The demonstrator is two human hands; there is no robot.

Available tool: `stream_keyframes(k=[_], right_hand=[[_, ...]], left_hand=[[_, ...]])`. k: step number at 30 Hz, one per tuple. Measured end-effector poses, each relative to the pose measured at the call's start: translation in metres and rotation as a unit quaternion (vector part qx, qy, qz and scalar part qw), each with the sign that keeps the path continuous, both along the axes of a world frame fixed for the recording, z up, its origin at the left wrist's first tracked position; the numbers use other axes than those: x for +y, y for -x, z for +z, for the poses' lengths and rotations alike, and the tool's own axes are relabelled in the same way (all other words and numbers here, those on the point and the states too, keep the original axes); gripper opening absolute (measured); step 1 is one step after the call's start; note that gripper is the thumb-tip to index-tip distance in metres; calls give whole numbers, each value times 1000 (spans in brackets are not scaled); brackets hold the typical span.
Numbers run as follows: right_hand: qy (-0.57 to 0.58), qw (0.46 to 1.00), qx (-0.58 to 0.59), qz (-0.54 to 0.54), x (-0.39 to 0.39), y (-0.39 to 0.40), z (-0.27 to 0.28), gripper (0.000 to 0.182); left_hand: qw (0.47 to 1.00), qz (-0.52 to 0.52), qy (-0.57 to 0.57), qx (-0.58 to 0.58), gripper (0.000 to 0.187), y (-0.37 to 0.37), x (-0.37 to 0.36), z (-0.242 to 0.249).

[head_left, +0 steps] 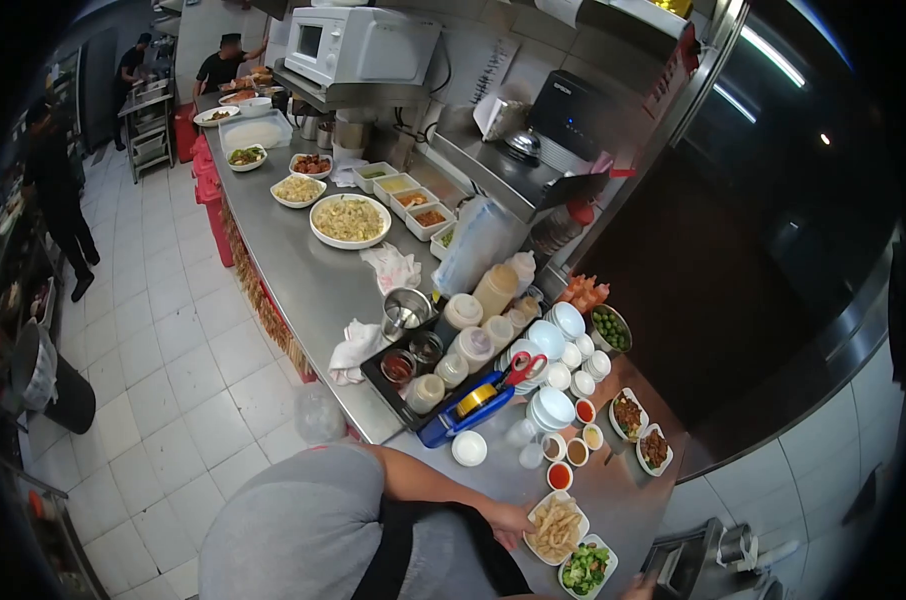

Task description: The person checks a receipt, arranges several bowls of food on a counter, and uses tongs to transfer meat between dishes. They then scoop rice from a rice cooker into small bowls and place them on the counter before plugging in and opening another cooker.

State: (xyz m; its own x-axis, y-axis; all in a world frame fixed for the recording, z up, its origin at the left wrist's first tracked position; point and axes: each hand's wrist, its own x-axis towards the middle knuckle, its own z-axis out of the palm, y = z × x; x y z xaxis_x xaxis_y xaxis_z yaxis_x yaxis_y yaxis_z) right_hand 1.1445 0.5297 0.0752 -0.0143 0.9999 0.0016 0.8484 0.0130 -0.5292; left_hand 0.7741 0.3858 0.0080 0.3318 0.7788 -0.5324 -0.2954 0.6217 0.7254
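Note:
At the lower right of the head view, my left hand is at the left rim of a white dish of pale fried strips, its fingers closed on that rim. A white dish of green salad sits just below and to the right. Near the bottom edge, part of my right hand shows beside the salad dish; its fingers are mostly cut off and blurred. Small cups of red sauce and brown sauce stand above the fried strips.
A black tray of squeeze bottles, a blue tape dispenser and stacked white bowls stand mid-counter. Two meat dishes lie right. Farther up is a large rice plate. Co-workers stand at the far left.

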Motion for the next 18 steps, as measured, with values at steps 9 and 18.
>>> stream_keyframes(k=[9,18], right_hand=[[-635,717,100,271,-91,284,296,13],[-584,576,-115,560,-194,626,412,27]], left_hand=[[867,-112,-485,-6,15,201,-145,164],[776,440,-280,353,17,481,-294,60]])
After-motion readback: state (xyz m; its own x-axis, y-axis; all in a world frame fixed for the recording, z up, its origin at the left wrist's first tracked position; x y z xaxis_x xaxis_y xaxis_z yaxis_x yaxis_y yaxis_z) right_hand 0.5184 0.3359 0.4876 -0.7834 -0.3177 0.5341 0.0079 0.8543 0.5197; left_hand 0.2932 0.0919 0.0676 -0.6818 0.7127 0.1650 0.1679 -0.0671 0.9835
